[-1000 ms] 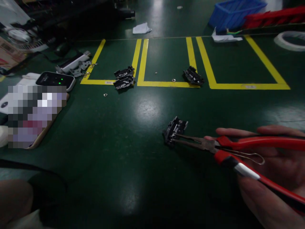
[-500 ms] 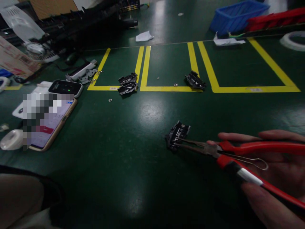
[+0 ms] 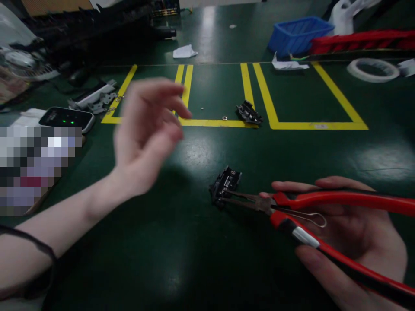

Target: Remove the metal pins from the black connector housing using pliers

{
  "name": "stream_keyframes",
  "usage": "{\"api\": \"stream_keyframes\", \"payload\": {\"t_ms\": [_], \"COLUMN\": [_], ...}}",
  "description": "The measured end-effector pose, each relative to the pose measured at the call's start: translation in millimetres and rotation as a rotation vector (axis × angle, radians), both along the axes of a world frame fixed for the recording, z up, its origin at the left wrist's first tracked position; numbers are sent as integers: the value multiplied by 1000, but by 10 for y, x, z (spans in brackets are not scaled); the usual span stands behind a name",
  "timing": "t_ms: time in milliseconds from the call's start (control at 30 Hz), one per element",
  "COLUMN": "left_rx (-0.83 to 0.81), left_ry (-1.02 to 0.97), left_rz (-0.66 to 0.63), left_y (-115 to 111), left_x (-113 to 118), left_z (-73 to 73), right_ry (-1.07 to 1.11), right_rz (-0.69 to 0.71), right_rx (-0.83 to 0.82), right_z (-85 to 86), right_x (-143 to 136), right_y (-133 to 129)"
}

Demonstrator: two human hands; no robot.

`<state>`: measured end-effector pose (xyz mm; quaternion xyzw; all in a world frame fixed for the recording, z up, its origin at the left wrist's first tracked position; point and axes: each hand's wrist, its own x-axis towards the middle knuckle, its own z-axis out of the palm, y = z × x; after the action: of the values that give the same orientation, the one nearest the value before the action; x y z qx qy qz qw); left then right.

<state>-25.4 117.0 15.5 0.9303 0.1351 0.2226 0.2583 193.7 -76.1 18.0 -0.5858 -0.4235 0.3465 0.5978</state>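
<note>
My right hand (image 3: 353,233) is wrapped round the red handles of a pair of long-nose pliers (image 3: 264,204). The plier jaws stand slightly apart, and their tips are over a small black plastic part (image 3: 227,183) lying on the green table (image 3: 181,246). Whether the tips touch that part I cannot tell. My left hand (image 3: 145,129) hangs above the table to the left, empty, fingers curved and apart, a little blurred. Beyond it, a second black part (image 3: 249,113) lies on a yellow tape line, with a small metal ring (image 3: 225,118) beside it.
Yellow tape (image 3: 292,125) marks out boxes across the table. At the left lie a phone (image 3: 48,172), a black-faced device (image 3: 66,120) and metal pieces (image 3: 97,99). A blue bin (image 3: 298,36), a red strip (image 3: 363,41) and a tape roll (image 3: 372,70) are at the back right.
My left hand has come into view from the left and now covers the pair of black parts there. The view has shifted right; my right hand still holds the pliers at the black part.
</note>
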Motion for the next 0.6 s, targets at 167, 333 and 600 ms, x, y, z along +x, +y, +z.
{"api": "stream_keyframes", "payload": {"t_ms": [167, 333, 600], "left_rx": [-90, -54, -79], "left_ry": [89, 184, 142], "left_rz": [-120, -158, -128], "left_y": [-317, -358, -310], "left_x": [249, 294, 306], "left_z": [-150, -239, -271], "right_ry": [-4, -22, 71], "right_rz": [-31, -21, 19], "right_rx": [10, -9, 51], "right_z": [-10, -10, -125], "right_x": [-16, 20, 2], "right_y": [1, 17, 2]}}
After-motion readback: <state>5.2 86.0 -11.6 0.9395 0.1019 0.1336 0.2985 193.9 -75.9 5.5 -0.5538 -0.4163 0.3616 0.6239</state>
